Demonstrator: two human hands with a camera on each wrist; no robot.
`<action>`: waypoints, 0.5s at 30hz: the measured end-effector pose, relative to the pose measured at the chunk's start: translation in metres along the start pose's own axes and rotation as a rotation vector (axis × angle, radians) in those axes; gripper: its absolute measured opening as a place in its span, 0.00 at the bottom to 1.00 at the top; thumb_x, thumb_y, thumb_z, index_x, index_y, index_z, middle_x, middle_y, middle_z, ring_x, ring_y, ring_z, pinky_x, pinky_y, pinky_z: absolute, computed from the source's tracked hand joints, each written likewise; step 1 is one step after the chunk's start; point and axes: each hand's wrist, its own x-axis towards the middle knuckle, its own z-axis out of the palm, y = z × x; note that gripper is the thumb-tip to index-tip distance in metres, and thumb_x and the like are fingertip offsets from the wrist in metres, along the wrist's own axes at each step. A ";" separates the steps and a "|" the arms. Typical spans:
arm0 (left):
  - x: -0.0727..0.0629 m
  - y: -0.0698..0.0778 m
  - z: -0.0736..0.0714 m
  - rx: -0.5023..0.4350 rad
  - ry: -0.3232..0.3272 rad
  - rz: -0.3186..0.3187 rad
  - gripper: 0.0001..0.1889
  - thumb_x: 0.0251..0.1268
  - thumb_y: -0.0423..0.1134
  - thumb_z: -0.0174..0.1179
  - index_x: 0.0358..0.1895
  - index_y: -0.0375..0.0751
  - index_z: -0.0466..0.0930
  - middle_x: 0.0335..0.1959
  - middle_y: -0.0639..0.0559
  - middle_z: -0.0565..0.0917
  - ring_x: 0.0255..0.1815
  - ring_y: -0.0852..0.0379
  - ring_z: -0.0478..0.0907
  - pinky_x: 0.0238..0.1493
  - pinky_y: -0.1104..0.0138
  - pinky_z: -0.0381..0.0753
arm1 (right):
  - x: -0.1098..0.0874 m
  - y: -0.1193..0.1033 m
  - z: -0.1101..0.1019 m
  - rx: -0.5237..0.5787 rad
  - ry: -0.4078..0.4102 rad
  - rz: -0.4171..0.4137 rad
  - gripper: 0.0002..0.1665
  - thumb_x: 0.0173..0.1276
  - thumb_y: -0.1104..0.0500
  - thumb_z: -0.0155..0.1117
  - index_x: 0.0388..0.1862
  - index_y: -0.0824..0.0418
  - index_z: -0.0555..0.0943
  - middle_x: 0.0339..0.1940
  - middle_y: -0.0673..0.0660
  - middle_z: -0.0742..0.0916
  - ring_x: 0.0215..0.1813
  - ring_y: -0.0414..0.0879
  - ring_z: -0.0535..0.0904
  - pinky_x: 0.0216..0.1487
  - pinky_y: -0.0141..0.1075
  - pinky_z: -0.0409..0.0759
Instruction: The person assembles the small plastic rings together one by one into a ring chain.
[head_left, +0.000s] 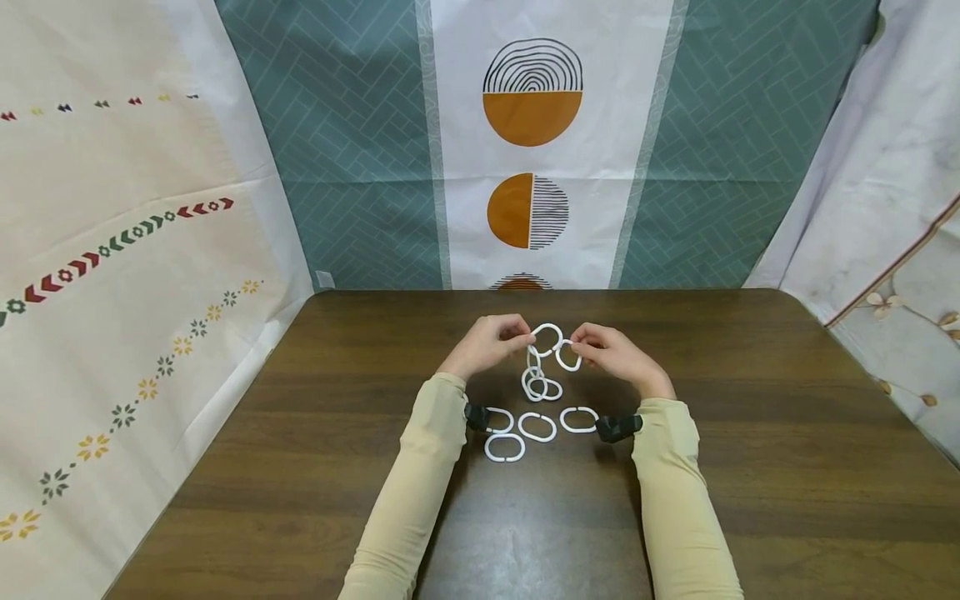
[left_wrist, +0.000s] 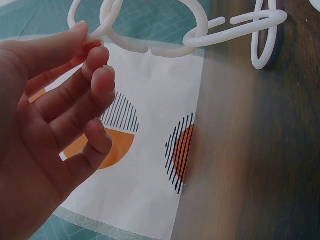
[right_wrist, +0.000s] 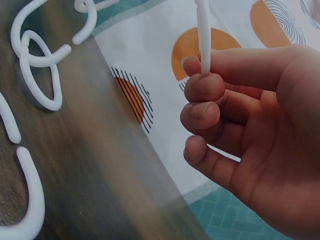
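My left hand (head_left: 489, 343) pinches a chain of white plastic C-shaped rings between thumb and fingertips, above the table. From there the linked rings (left_wrist: 202, 25) hang down to the tabletop, where the lower ones (head_left: 555, 397) lie bunched. Across from it, my right hand (head_left: 621, 357) pinches one white ring (right_wrist: 204, 40), seen edge-on in the right wrist view. That ring meets the chain's upper ring (head_left: 550, 325) between the hands; whether the two are linked I cannot tell. The other fingers of both hands are bent, and my fingertips cover parts of the rings.
Several loose white rings lie nearer to me between my wrists, one ring (head_left: 505, 435) lowest, another ring (head_left: 555, 429) in the middle and a third ring (head_left: 579, 431) at right. The brown wooden table (head_left: 300, 467) ends at a patterned cloth (head_left: 367, 167) hanging behind.
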 end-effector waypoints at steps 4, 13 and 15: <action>0.000 0.002 0.000 0.000 0.003 0.002 0.07 0.67 0.43 0.61 0.37 0.44 0.83 0.30 0.50 0.84 0.29 0.59 0.76 0.34 0.70 0.75 | 0.003 -0.001 0.003 -0.001 -0.010 -0.002 0.10 0.72 0.63 0.56 0.44 0.71 0.75 0.26 0.60 0.79 0.27 0.45 0.72 0.28 0.32 0.69; -0.001 0.002 -0.001 -0.008 0.011 0.005 0.07 0.67 0.43 0.61 0.38 0.45 0.83 0.30 0.50 0.83 0.30 0.58 0.76 0.35 0.70 0.75 | 0.003 -0.003 0.004 -0.014 -0.013 0.016 0.11 0.73 0.62 0.55 0.46 0.71 0.75 0.27 0.61 0.78 0.28 0.45 0.71 0.29 0.32 0.70; -0.001 0.002 -0.001 -0.010 0.013 0.009 0.07 0.67 0.43 0.61 0.38 0.44 0.83 0.31 0.48 0.84 0.30 0.58 0.76 0.35 0.70 0.75 | 0.003 -0.004 0.004 -0.006 -0.018 0.005 0.12 0.73 0.62 0.55 0.47 0.72 0.75 0.27 0.60 0.78 0.29 0.43 0.72 0.30 0.32 0.70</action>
